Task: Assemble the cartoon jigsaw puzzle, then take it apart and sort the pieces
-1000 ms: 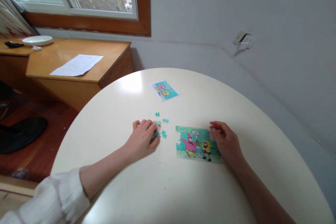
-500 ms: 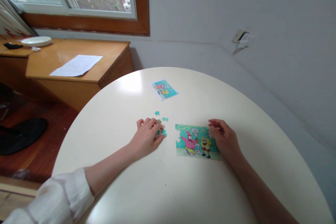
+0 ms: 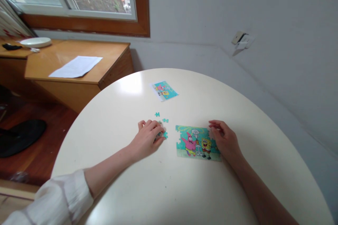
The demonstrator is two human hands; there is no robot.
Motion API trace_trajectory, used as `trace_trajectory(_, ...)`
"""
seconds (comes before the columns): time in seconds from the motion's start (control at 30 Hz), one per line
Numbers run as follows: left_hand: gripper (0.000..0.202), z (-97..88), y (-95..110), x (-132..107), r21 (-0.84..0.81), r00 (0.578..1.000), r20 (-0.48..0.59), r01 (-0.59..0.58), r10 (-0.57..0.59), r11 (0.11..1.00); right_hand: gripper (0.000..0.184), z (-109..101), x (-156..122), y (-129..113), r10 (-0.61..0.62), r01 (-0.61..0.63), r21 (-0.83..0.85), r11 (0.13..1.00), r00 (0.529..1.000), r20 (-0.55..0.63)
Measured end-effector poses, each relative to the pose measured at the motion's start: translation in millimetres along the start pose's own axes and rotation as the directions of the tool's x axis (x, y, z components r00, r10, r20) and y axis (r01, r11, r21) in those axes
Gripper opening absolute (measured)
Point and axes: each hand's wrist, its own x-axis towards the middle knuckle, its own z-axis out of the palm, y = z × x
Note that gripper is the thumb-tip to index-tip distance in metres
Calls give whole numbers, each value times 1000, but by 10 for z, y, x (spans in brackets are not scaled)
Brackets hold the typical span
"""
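A partly joined jigsaw puzzle [image 3: 190,144] with cartoon figures on teal lies flat on the white round table [image 3: 132,190], its left edge notched. My right hand [image 3: 226,140] rests over its right edge, fingers loosely bent, thumb and forefinger apart; it covers that end of the puzzle. To the left, my left hand [image 3: 150,135] bends down over a small group of loose pieces, with its fingers curled around a teal puzzle piece [image 3: 166,135]. The fingers partly hide these pieces. Just beyond them lie a loose piece [image 3: 157,114] and another teal piece [image 3: 165,120].
A printed picture card [image 3: 166,90] with the same cartoon figures lies farther back on the table. At left stands a wooden desk [image 3: 111,51] with a paper sheet [image 3: 76,66] and a white plate [image 3: 35,42]. A wall rises behind the table.
The view has shifted very slightly. My left fingers have moved a little at the loose pieces, while my right hand stays at the puzzle's right edge.
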Motion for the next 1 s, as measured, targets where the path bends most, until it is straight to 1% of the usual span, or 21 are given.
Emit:
trace_trajectory(0.17, 10, -3, 6, -5, 17, 1000, -5, -5, 6, 1000, 26, -6, 6, 12, 5, -5, -7, 1000, 1000, -1)
trace_trajectory(0.37, 9, -19, 21, 4, 28, 999, -25, 38, -38, 999, 25, 2, 9, 38, -18, 18, -9, 1000, 1000, -1)
trace_trajectory(0.7, 8, -8, 20, -7, 2, 1000, -6, 23, -23, 1000, 27, -4, 4, 23, 14, -14, -2, 1000, 1000, 14)
trace_trajectory(0.87, 17, -14, 16, -3, 1, 1000, -18, 16, -16, 1000, 26, 0, 7, 17, 4, -4, -5, 1000, 1000, 1)
trace_trajectory(1.0, 13, -11, 11, -2, 34, 1000, 5, -12, 11, 999, 26, -3, 9, 20, 9, -9, -5, 1000, 1000, 2)
